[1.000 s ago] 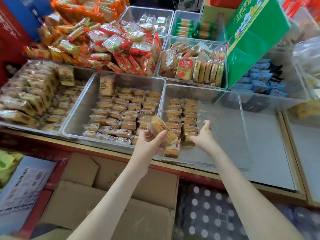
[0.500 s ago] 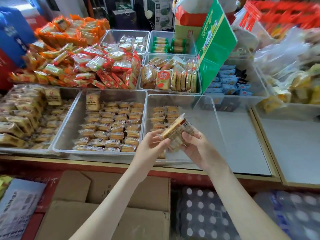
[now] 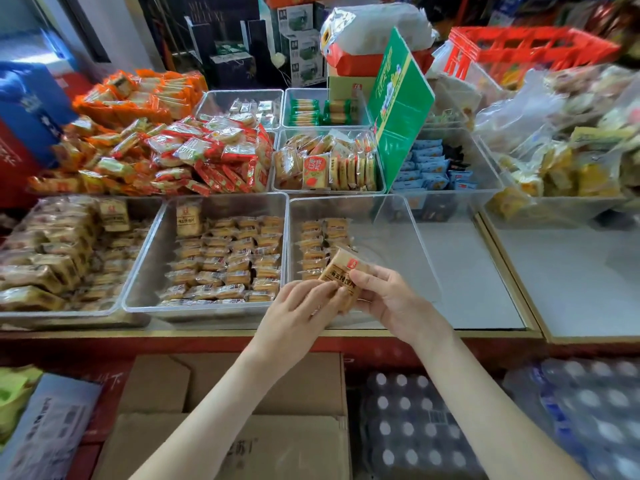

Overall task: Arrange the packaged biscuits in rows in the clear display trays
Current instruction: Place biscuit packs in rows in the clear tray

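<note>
Since earlier frame, biscuit pack (image 3: 341, 282) is turned label-up and brought over near edge of clear tray (image 3: 346, 199). Pack is pinched by curled fingers of left hand (image 3: 299, 308) and right hand (image 3: 393, 301) together. Two short rows (image 3: 320, 244) are laid at tray's left; pack judged ready for placing.

The tan biscuit packet (image 3: 341, 273) you hold is wrapped in glossy, crinkly clear film. Before you, the clear rectangular display tray (image 3: 388, 251) is smooth, shiny plastic; below you, the brown cardboard box (image 3: 242, 382) looks matt and papery.

Shop: trays (image 3: 207, 308) of packaged snacks (image 3: 214, 157)
</note>
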Demonstrator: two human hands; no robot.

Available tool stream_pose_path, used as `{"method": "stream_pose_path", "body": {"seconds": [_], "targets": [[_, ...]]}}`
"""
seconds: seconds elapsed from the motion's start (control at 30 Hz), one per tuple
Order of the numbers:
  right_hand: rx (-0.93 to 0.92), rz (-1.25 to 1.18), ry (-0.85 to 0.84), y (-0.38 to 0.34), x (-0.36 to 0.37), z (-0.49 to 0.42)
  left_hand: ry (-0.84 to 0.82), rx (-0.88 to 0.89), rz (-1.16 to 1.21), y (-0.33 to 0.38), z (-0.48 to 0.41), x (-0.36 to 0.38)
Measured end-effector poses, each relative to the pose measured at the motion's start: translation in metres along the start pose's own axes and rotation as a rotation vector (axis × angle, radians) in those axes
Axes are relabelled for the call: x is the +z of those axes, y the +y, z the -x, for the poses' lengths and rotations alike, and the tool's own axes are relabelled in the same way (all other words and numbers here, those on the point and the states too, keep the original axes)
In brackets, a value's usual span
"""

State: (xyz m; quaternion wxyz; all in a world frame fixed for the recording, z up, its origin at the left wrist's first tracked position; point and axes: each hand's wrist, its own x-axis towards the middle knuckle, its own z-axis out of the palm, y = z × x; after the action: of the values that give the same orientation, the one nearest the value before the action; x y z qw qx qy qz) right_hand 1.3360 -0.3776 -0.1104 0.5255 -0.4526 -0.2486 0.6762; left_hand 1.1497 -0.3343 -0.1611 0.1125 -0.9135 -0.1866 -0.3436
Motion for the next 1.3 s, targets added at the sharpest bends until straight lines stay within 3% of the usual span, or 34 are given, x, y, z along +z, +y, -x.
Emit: {"method": "stream_pose_path", "body": {"seconds": [0.27,0.37,0.47,0.67,0.77,0.9,0.97,1.07,1.13,1.3], "targets": [[-0.009,0.047,-0.016,0.005,-0.019,-0.009,-0.159,-0.054,-0.018,0.003,0.012,-0.003],[-0.066,0.487,0.151,0.007,-0.044,-0.029,-0.294,-0.234,-0.043,0.001,0.031,0.001],[-0.006,0.857,0.261,0.020,-0.077,-0.059,-0.344,-0.411,-0.010,0.002,0.057,0.000],[0.181,1.204,0.273,0.047,-0.084,-0.121,-0.383,-0.666,0.061,0.009,0.094,-0.012],[0.236,1.287,0.323,0.052,-0.076,-0.146,-0.418,-0.718,0.067,0.010,0.105,-0.020],[0.430,1.190,0.222,0.054,-0.068,-0.146,-0.391,-0.718,0.083,-0.005,0.105,-0.024],[0.439,1.147,0.227,0.061,-0.067,-0.142,-0.364,-0.733,0.098,-0.013,0.101,-0.021],[0.386,1.068,0.331,0.062,-0.066,-0.142,-0.348,-0.754,0.125,-0.028,0.097,-0.020],[0.349,1.199,0.311,0.048,-0.057,-0.139,-0.316,-0.779,0.138,-0.050,0.100,-0.022],[-0.016,1.450,0.536,0.018,0.005,-0.144,-0.265,-0.998,0.109,-0.153,0.105,-0.026]]}}
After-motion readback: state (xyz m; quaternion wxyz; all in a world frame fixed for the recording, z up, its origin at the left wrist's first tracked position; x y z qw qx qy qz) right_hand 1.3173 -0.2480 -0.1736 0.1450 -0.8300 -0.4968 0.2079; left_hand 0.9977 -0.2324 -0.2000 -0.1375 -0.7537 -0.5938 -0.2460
